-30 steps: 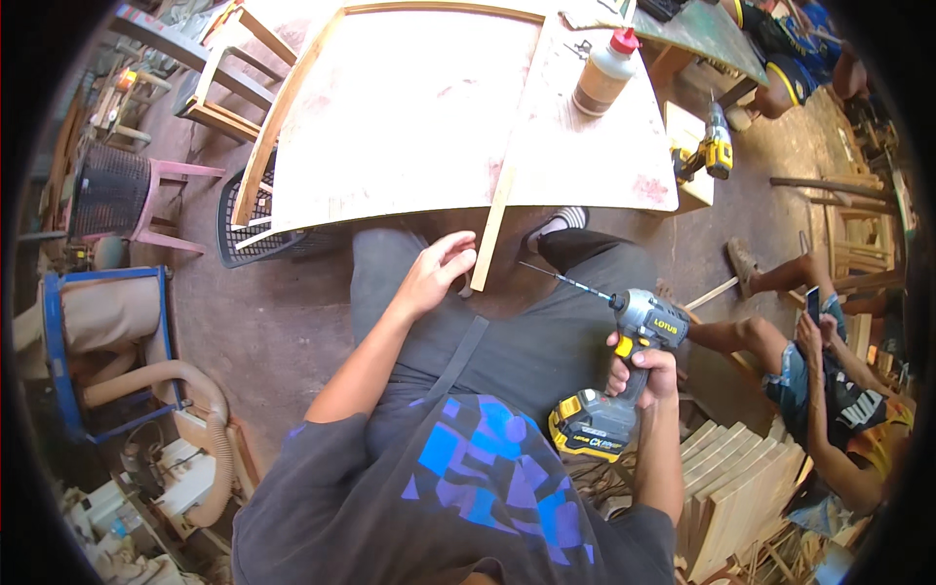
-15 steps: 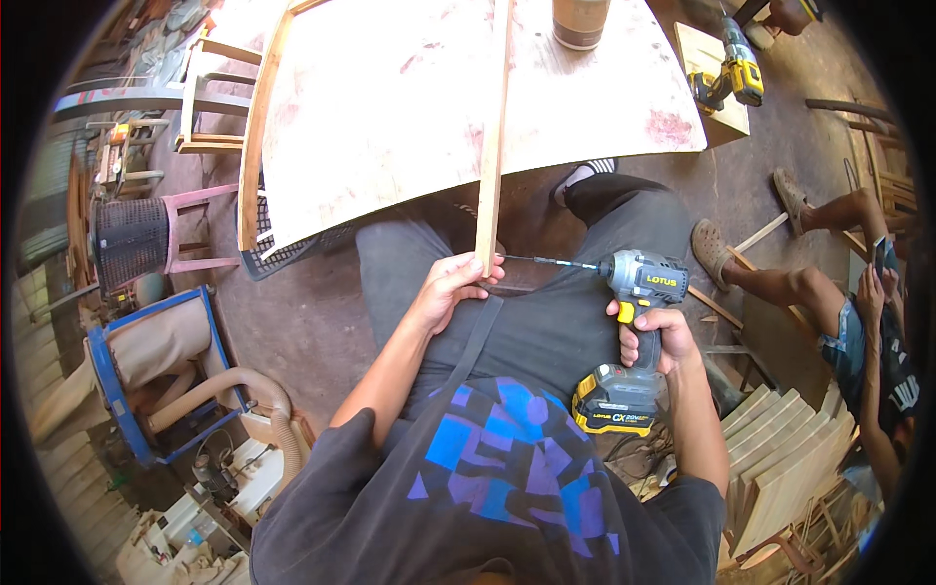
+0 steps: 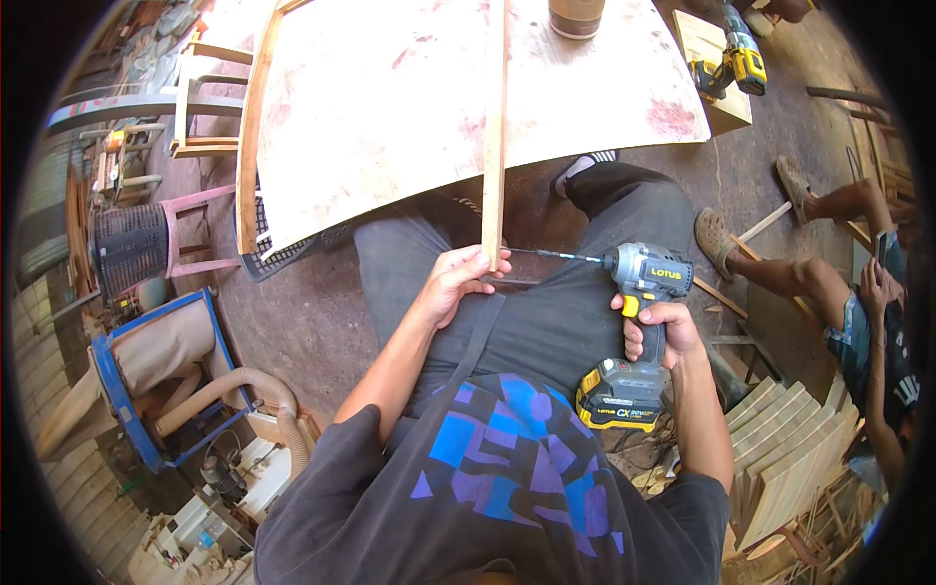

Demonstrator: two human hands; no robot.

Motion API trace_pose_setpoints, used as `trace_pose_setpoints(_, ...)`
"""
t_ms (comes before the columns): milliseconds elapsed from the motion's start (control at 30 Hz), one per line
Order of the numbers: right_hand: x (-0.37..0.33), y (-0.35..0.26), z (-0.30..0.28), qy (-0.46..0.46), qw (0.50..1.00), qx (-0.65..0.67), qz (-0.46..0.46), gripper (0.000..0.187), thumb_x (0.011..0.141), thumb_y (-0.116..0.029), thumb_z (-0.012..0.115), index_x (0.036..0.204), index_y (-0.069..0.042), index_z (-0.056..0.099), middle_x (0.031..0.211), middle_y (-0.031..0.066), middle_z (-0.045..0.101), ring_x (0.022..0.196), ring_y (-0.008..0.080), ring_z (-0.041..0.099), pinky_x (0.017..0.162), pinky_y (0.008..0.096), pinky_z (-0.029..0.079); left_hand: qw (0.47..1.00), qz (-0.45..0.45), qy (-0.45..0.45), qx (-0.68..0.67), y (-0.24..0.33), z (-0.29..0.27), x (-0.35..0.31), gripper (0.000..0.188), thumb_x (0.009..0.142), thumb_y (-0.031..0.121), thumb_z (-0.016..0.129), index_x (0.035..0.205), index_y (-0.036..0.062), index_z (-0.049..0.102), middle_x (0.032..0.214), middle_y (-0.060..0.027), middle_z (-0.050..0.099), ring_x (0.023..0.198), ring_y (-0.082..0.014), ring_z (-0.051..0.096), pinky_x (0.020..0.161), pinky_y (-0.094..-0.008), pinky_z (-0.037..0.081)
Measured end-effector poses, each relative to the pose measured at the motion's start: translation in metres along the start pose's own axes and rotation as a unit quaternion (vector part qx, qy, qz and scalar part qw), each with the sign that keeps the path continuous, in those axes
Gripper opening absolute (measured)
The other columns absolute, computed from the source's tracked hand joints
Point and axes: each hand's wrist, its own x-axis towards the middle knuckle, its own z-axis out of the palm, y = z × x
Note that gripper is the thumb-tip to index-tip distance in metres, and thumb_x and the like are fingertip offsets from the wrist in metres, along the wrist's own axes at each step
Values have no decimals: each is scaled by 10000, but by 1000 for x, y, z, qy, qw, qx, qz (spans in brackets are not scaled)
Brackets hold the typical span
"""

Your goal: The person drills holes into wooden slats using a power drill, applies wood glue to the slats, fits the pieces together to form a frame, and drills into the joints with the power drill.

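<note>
My left hand (image 3: pixel 458 281) pinches the near end of a long, narrow wooden strip (image 3: pixel 494 185). That strip runs away from me across a pale, stained board (image 3: pixel 390 117). In my right hand (image 3: pixel 673 331) is a grey and yellow cordless impact driver (image 3: pixel 651 273), gripped by its handle above a black and yellow battery. Its long thin drill bit (image 3: pixel 561 255) points left, and the tip meets the strip's right side near my left fingers. Whether the bit has entered the wood I cannot tell.
Beyond the board's right corner, a second yellow cordless drill (image 3: pixel 739 60) rests on a wooden box (image 3: pixel 700 39). A brown cup (image 3: pixel 575 18) stands on the board. At right sits another person (image 3: pixel 829 283); stacked wooden boards (image 3: pixel 795 448) lie below. A blue-framed machine (image 3: pixel 161 380) is at left.
The view has shifted slightly. My hands, the strip and the driver keep nearly the same places, with the bit still against the strip.
</note>
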Motion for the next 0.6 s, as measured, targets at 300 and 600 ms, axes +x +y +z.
trace_pose_setpoints(300, 2, 0, 4, 2, 1000, 7, 3, 462, 779, -118, 615, 1211, 40, 571, 673, 136, 613, 525, 239, 590, 563, 383, 515, 1000, 8, -15, 0, -2, -5, 2, 525, 970, 393, 628, 1287, -25, 618, 1101, -91, 708, 1019, -136, 643, 825, -269, 532)
trace_pose_setpoints(600, 8, -5, -2, 4, 1000, -13, 22, 447, 753, -139, 627, 1168, 3, 541, 656, 135, 580, 524, 260, 568, 562, 432, 505, 998, 69, -11, -2, -14, -2, 7, 470, 963, 360, 653, 1207, -40, 647, 987, -66, 683, 932, -116, 638, 823, -267, 528)
